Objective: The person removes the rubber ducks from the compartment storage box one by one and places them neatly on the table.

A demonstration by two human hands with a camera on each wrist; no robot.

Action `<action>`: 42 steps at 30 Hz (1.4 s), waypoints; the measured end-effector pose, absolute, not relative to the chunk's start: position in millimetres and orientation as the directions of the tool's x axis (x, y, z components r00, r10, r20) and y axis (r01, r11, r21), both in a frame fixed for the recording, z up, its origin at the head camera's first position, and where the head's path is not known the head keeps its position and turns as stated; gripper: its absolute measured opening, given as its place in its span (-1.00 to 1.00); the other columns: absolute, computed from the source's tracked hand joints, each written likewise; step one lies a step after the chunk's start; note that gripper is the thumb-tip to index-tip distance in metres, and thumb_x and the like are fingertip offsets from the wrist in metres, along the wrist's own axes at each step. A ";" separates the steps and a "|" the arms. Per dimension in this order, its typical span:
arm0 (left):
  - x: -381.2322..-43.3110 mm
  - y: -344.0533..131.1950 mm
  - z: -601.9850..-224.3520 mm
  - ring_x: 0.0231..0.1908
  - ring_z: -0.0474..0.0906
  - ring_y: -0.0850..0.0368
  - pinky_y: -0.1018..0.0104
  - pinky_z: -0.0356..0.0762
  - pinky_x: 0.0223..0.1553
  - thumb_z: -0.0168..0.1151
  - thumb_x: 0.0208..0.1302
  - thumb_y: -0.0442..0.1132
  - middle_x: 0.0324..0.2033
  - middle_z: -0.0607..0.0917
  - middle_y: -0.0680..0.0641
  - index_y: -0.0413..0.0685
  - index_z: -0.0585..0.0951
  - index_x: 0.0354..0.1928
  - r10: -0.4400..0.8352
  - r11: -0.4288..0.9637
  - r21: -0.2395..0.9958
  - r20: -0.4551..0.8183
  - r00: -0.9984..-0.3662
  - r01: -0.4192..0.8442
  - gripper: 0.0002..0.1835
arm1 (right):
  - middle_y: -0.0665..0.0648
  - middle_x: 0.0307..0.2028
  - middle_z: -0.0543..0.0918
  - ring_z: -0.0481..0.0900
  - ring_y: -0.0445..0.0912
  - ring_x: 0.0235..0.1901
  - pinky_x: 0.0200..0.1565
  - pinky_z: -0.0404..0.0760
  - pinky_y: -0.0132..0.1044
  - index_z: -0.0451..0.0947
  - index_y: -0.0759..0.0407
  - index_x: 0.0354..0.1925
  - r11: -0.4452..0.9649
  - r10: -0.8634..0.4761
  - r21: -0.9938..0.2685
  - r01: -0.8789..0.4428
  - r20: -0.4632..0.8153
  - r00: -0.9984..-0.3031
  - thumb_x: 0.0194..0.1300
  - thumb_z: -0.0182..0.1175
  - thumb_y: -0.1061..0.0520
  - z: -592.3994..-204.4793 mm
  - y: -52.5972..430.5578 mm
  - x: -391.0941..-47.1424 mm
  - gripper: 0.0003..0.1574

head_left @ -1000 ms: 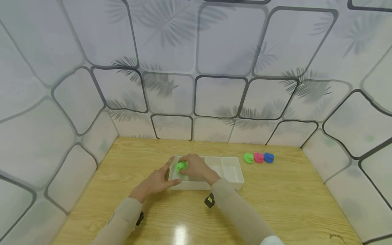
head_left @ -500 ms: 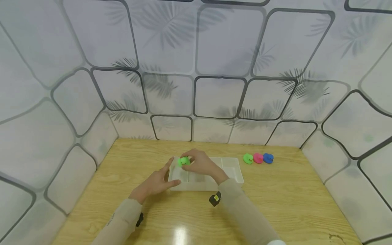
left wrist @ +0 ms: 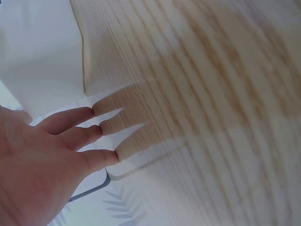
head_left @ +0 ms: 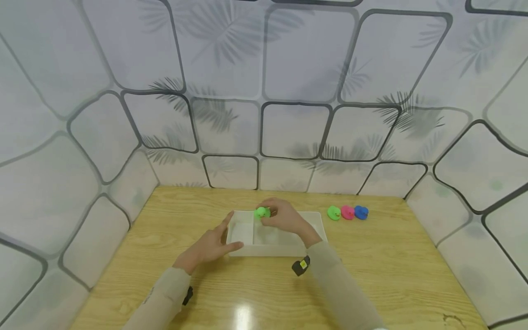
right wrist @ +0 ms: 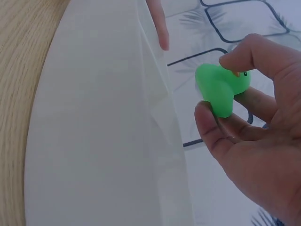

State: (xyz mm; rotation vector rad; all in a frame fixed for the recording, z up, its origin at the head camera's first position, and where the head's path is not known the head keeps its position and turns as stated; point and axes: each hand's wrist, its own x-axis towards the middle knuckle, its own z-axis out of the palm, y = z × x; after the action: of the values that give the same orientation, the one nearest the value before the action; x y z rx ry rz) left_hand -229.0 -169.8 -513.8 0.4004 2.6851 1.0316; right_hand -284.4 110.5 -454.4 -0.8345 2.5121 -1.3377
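Observation:
A light green rubber duck (head_left: 261, 212) is pinched in my right hand (head_left: 287, 219), above the white divided tray (head_left: 268, 250) near its back rim. In the right wrist view, the fingertips and thumb hold the duck (right wrist: 218, 84) clear of the tray's wall (right wrist: 103, 117). My left hand (head_left: 210, 247) rests at the tray's left end, fingers spread, thumb over the front rim and index finger by the back left corner. The left wrist view shows several fairly straight fingers of this hand (left wrist: 51, 165) reaching down to the table. The tray's leftmost compartment holds nothing; my right hand partly covers the others.
Right of the tray, a green duck (head_left: 334, 213), a pink duck (head_left: 348, 212) and a blue duck (head_left: 361, 212) stand in a row on the wooden table (head_left: 392, 266). Patterned white walls (head_left: 297, 130) enclose the table at the back and both sides.
My right hand has lifted the green duck out of the leftmost compartment and carried it to the right, over the tray. The left hand and the tray have stayed in place.

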 end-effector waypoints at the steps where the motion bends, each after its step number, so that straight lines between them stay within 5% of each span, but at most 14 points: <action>1: -228.8 -169.5 -513.4 -0.09 0.63 -0.02 -0.22 0.54 0.19 0.28 0.35 0.40 0.31 0.58 -0.44 0.20 -0.20 0.74 0.335 0.714 0.680 -0.120 -0.935 0.168 0.18 | 0.24 0.27 0.61 0.63 0.05 0.05 0.10 0.66 -0.03 0.68 0.17 0.19 0.430 -0.548 -0.816 -0.386 0.104 -0.830 0.34 0.36 0.18 -454.7 113.3 -284.7 -0.54; 5: -228.4 -169.0 -512.5 0.10 0.63 -0.12 -0.30 0.47 0.29 0.28 0.35 0.40 0.39 0.50 -0.46 0.22 -0.20 0.74 0.334 0.715 0.679 -0.123 -0.935 0.166 0.18 | 0.22 0.24 0.63 0.65 -0.02 -0.04 -0.07 0.68 -0.17 0.68 0.12 0.18 0.402 -0.528 -0.845 -0.351 0.099 -0.843 0.33 0.31 0.20 -457.4 124.9 -286.2 -0.56; 8: -227.8 -168.6 -512.3 0.06 0.65 -0.11 -0.30 0.48 0.28 0.27 0.35 0.41 0.35 0.53 -0.49 0.23 -0.21 0.74 0.333 0.723 0.670 -0.126 -0.934 0.167 0.19 | 0.22 0.24 0.62 0.66 -0.08 -0.11 -0.16 0.66 -0.26 0.66 0.17 0.21 0.390 -0.515 -0.855 -0.342 0.105 -0.851 0.32 0.30 0.21 -460.2 133.7 -287.7 -0.52; 13: -226.8 -168.8 -512.5 -0.04 0.67 -0.12 -0.29 0.48 0.28 0.24 0.36 0.44 0.25 0.58 -0.53 0.28 -0.26 0.73 0.342 0.730 0.661 -0.131 -0.930 0.176 0.19 | 0.20 0.18 0.65 0.63 -0.12 -0.14 -0.11 0.62 -0.27 0.63 0.23 0.23 0.375 -0.497 -0.862 -0.340 0.123 -0.859 0.35 0.31 0.23 -463.8 147.6 -289.7 -0.51; 24: -225.3 -168.9 -510.9 0.13 0.66 -0.25 -0.35 0.40 0.35 0.22 0.37 0.44 0.42 0.40 -0.55 0.41 -0.30 0.71 0.343 0.730 0.659 -0.128 -0.931 0.178 0.16 | 0.33 0.12 0.69 0.69 -0.08 -0.07 -0.07 0.66 -0.33 0.62 0.29 0.25 0.382 -0.392 -0.872 -0.304 0.145 -0.908 0.41 0.36 0.22 -467.9 185.4 -289.4 -0.52; 42: -226.5 -168.2 -511.2 -0.15 0.68 0.00 -0.31 0.44 0.32 0.24 0.36 0.43 0.37 0.48 -0.54 0.40 -0.30 0.71 0.341 0.725 0.668 -0.139 -0.930 0.166 0.17 | 0.33 0.23 0.63 0.66 0.18 0.11 0.01 0.64 -0.24 0.51 0.24 0.35 0.453 -0.239 -0.864 -0.219 0.119 -0.964 0.44 0.37 0.15 -470.5 246.2 -281.3 -0.41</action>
State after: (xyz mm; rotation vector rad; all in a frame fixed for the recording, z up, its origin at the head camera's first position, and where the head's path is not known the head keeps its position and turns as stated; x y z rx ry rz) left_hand -226.5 -168.2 -511.2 0.4010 2.6776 1.0021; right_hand -281.3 246.2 -470.5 -0.4188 2.6608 -1.5777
